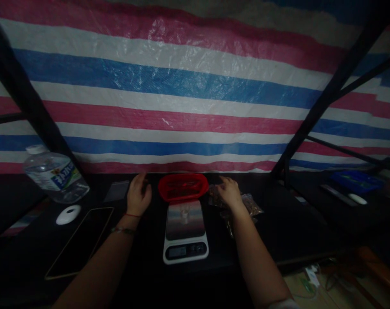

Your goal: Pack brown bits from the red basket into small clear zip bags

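Observation:
My left hand is on the dark table left of the red plastic basket, fingers stretched and thumb apart, holding nothing. Dark contents in the basket are too dim to name. My right hand lies over a pile of small clear plastic bags with brownish bits inside. Its fingers are bent but apart, and the thumb is at a bag beside the basket. Between my forearms lies a white digital kitchen scale, and on its shiny plate is a small clear object, perhaps a cup.
To the left are a large clear bottle, a white computer mouse, a dark tablet and a flat grey item. A blue tray lies far right. Black metal posts frame a striped plastic sheet.

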A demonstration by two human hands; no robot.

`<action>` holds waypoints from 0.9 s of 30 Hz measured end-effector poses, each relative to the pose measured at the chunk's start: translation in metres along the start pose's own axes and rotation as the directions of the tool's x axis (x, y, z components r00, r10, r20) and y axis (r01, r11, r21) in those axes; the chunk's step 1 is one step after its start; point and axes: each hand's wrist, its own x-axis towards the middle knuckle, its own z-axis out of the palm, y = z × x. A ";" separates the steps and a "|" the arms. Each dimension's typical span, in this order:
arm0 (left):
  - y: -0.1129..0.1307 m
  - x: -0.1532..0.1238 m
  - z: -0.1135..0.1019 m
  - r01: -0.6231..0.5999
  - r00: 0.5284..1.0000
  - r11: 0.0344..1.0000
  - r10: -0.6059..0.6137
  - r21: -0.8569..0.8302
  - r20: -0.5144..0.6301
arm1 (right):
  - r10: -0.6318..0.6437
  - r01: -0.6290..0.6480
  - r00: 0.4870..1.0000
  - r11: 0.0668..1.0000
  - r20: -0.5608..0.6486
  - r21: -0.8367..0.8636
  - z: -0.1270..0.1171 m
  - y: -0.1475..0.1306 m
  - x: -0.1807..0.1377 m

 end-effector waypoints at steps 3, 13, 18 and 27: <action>0.000 -0.001 0.002 0.005 0.999 0.998 -0.003 -0.056 0.033 | -0.069 0.076 0.978 0.997 0.199 -0.025 0.004 -0.004 -0.004; 0.001 -0.001 0.002 -0.036 0.997 0.997 0.040 -0.061 0.071 | -0.018 0.011 0.982 0.999 0.190 0.037 0.011 -0.003 0.002; 0.003 -0.002 0.001 -0.007 1.000 0.998 0.008 -0.055 0.008 | 0.118 -0.099 0.991 0.959 -0.057 0.264 0.009 0.006 0.007; 0.034 -0.006 -0.002 -0.061 0.996 0.989 0.068 -0.131 0.051 | 0.206 0.105 0.898 0.758 -0.388 0.644 -0.008 -0.015 0.001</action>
